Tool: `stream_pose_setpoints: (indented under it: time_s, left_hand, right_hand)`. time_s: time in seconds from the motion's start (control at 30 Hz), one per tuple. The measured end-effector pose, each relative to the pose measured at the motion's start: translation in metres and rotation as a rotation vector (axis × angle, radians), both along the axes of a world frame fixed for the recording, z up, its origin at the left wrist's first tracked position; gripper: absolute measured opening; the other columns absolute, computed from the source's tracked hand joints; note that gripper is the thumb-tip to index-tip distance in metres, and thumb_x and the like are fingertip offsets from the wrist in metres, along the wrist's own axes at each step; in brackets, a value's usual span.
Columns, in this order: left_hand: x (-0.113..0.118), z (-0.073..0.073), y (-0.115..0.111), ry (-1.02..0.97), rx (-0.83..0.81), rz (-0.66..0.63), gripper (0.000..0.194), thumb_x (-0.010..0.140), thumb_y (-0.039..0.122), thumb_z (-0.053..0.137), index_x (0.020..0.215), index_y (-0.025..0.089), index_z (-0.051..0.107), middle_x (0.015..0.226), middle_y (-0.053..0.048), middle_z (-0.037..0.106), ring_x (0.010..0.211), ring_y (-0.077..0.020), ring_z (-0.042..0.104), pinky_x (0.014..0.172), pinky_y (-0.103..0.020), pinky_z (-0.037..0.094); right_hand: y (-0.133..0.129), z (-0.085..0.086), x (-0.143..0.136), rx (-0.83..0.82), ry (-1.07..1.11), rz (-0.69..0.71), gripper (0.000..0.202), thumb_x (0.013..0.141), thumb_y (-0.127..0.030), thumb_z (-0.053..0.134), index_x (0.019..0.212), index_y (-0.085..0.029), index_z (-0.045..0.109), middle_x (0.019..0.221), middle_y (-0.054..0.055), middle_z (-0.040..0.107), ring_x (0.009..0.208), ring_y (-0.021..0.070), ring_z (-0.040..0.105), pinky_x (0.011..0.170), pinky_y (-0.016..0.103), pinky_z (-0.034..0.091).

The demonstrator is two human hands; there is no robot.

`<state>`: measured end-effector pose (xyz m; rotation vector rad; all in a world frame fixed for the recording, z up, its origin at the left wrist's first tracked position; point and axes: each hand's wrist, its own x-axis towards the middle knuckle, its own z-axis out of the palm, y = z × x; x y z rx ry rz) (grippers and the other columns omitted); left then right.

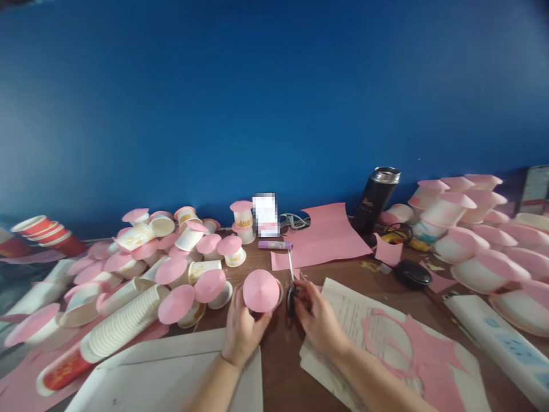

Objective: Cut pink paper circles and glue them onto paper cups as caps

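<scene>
A paper cup topped by a pink paper disc (261,291) is in my left hand (245,326), whose fingers wrap round its side. The disc faces up toward the camera and hides most of the cup. Just to the right, my right hand (315,313) has its fingers closed on the dark handles of a pair of scissors (291,286); the blades point away, toward a purple glue stick (274,245) lying on the brown table (281,366). A large pink sheet (328,237) with cut edges lies beyond my right hand.
Many pink-topped cups (171,270) crowd the left, beside a long cup stack (124,323). More capped cups (493,246) fill the right. A black flask (375,200), a computer mouse (412,274), a power strip (501,337) and pink scraps (437,355) on papers stand or lie at the right.
</scene>
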<state>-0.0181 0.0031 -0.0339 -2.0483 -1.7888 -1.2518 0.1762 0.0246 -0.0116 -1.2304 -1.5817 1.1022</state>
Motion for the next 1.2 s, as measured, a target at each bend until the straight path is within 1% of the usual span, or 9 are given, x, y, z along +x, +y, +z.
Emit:
stream_pose_setpoints:
  time_s: [0.23,0.4,0.57,0.67,0.83,0.93,1.03,1.1,1.2]
  left_hand:
    - [0.007,0.007,0.001,0.066,-0.050,0.024,0.061,0.077,0.045,0.065,0.124,0.012,0.045,0.105,-0.014,0.058,0.102,-0.0301,0.060,0.084,-0.041,0.051]
    - [0.010,0.012,0.000,0.040,-0.052,-0.001,0.061,0.077,0.046,0.065,0.124,0.013,0.044,0.107,-0.015,0.057,0.103,-0.0306,0.059,0.085,-0.042,0.051]
    - [0.010,0.010,0.000,0.001,-0.042,-0.008,0.055,0.078,0.042,0.064,0.121,0.013,0.045,0.105,-0.014,0.057,0.102,-0.0289,0.059,0.085,-0.043,0.051]
    - [0.010,0.009,0.000,-0.026,-0.022,-0.019,0.058,0.078,0.040,0.065,0.124,0.012,0.043,0.110,-0.015,0.056,0.107,-0.0297,0.056,0.089,-0.044,0.049]
    - [0.012,0.016,-0.006,-0.047,-0.003,-0.094,0.062,0.074,0.030,0.069,0.126,0.013,0.041,0.116,-0.017,0.054,0.113,-0.0302,0.053,0.094,-0.045,0.047]
    - [0.016,0.028,-0.016,-0.081,-0.001,-0.109,0.059,0.072,0.023,0.069,0.125,0.015,0.043,0.115,-0.014,0.056,0.112,-0.0280,0.054,0.095,-0.043,0.047]
    - [0.007,0.050,-0.026,-0.154,0.029,-0.007,0.058,0.073,0.024,0.068,0.125,0.016,0.044,0.115,-0.014,0.055,0.110,-0.0277,0.055,0.092,-0.041,0.048]
    - [-0.013,0.069,-0.029,-0.140,0.078,0.031,0.054,0.075,0.029,0.067,0.123,0.016,0.046,0.115,-0.015,0.055,0.111,-0.0286,0.054,0.094,-0.043,0.046]
    - [-0.069,0.099,-0.025,-0.122,0.132,0.224,0.051,0.075,0.039,0.068,0.117,0.015,0.051,0.112,-0.014,0.057,0.109,-0.0292,0.054,0.094,-0.043,0.044]
  right_hand:
    - [-0.001,0.003,0.005,-0.004,0.033,0.052,0.029,0.086,-0.020,0.045,0.114,-0.019,0.050,0.076,0.001,0.063,0.066,0.0156,0.062,0.060,0.026,0.047]
    - [-0.002,-0.002,0.004,0.053,-0.045,0.022,0.030,0.085,-0.020,0.046,0.115,-0.020,0.051,0.083,0.002,0.066,0.071,0.0164,0.064,0.066,0.028,0.048]
    - [0.000,-0.006,0.001,0.078,-0.088,0.005,0.031,0.085,-0.021,0.047,0.115,-0.020,0.052,0.083,0.002,0.067,0.073,0.0175,0.064,0.066,0.028,0.047]
    - [0.001,-0.006,0.001,0.085,-0.083,0.014,0.032,0.084,-0.022,0.047,0.116,-0.019,0.051,0.083,0.002,0.068,0.070,0.0169,0.063,0.065,0.028,0.047]
    - [0.004,-0.003,0.003,0.115,-0.144,0.035,0.033,0.085,-0.026,0.046,0.116,-0.018,0.052,0.075,0.000,0.065,0.063,0.0157,0.059,0.061,0.027,0.045]
    - [0.005,0.000,0.004,0.158,-0.225,0.047,0.034,0.084,-0.028,0.045,0.115,-0.017,0.055,0.073,0.000,0.064,0.064,0.0166,0.059,0.062,0.028,0.045]
    - [0.005,0.000,0.005,0.158,-0.281,0.036,0.036,0.082,-0.028,0.046,0.115,-0.018,0.057,0.077,0.002,0.067,0.070,0.0182,0.063,0.067,0.030,0.047]
    - [0.006,-0.001,0.006,0.152,-0.298,0.034,0.037,0.082,-0.027,0.047,0.115,-0.018,0.058,0.081,0.003,0.068,0.074,0.0193,0.065,0.071,0.031,0.048]
    - [0.007,-0.002,0.006,0.167,-0.312,0.044,0.036,0.082,-0.028,0.047,0.115,-0.018,0.058,0.087,0.005,0.070,0.081,0.0209,0.066,0.075,0.032,0.048]
